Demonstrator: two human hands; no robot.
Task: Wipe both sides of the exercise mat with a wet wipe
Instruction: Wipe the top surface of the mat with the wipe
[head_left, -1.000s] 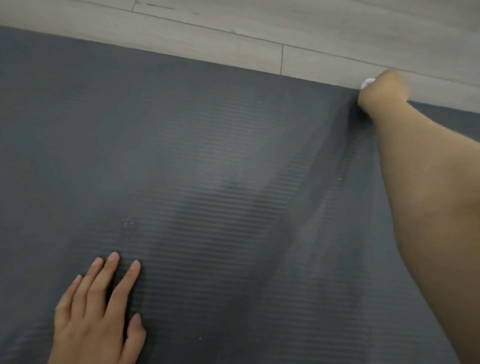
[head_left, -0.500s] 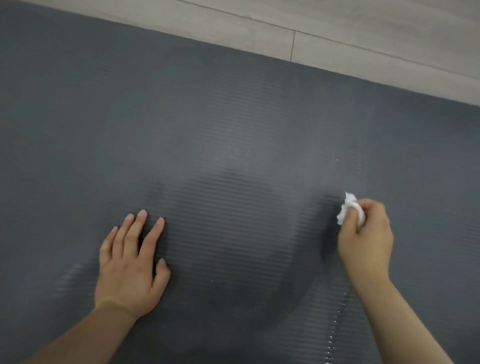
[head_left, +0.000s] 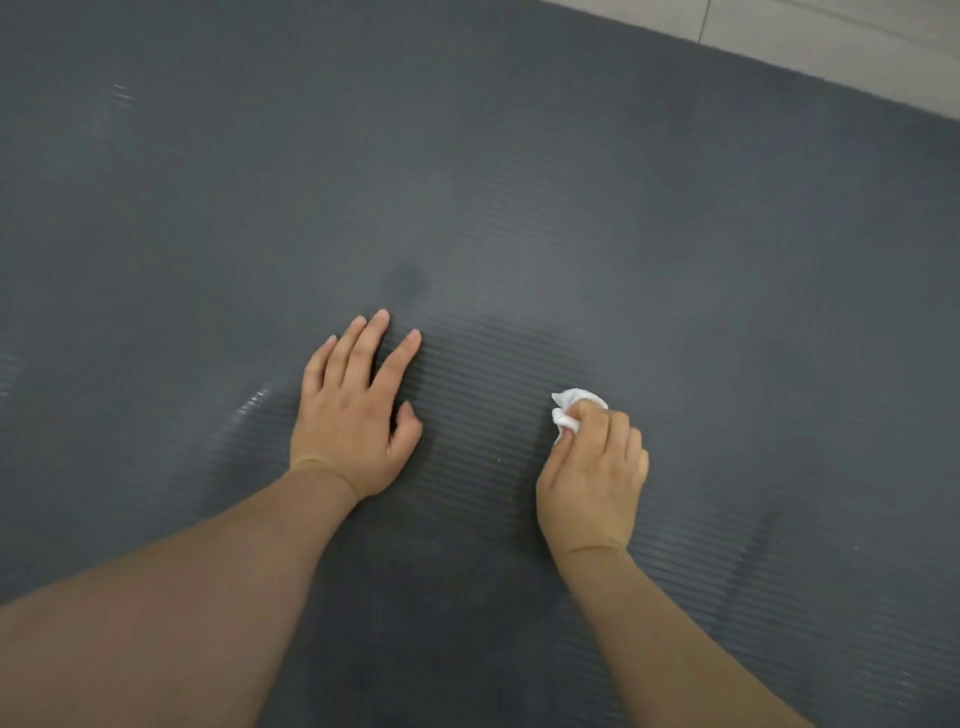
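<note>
A dark grey ribbed exercise mat (head_left: 519, 182) lies flat and fills almost the whole view. My left hand (head_left: 353, 410) rests palm down on it near the middle, fingers straight and spread. To its right, my right hand (head_left: 592, 478) grips a crumpled white wet wipe (head_left: 569, 410) and holds it against the mat. Only a small bunch of the wipe shows beyond my fingers. Faint damp sheen marks the mat around both hands.
A strip of pale wood-look floor (head_left: 831, 41) shows past the mat's far edge at the top right. The mat runs out of view on the left, right and near sides.
My right hand has drawn the wipe back from the mat's far edge to a spot near me. The view has tilted down, so both forearms show and less floor is visible.
</note>
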